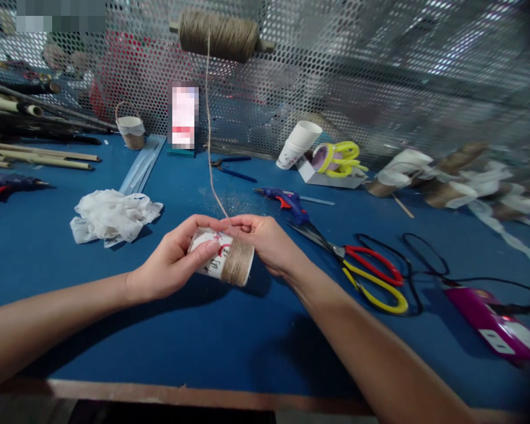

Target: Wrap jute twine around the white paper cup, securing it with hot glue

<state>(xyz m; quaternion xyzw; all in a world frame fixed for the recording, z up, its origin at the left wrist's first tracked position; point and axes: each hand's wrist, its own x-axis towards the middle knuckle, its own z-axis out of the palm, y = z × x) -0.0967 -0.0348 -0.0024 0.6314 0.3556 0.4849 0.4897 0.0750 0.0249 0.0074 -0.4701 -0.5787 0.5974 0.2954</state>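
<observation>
A paper cup (209, 259), white with red and black print, lies on its side above the table in my left hand (176, 259), whose thumb presses along its printed wall. Brown jute twine (237, 263) is wound around the cup's rim end in close turns. From a large twine spool (218, 35) above, a single strand (209, 129) runs down to the cup. My right hand (269, 241) is closed at the strand, behind the wound part, with thumb and fingers pinched; its fingertips are partly hidden by the cup.
Scissors with red and yellow handles (371, 277) and a blue glue gun (285, 200) lie to the right, near a purple power strip (494, 324). White lace (115, 215) is heaped at left. Stacked paper cups (298, 144) and a white box (331, 176) stand behind. Pliers (234, 168) lie mid-table.
</observation>
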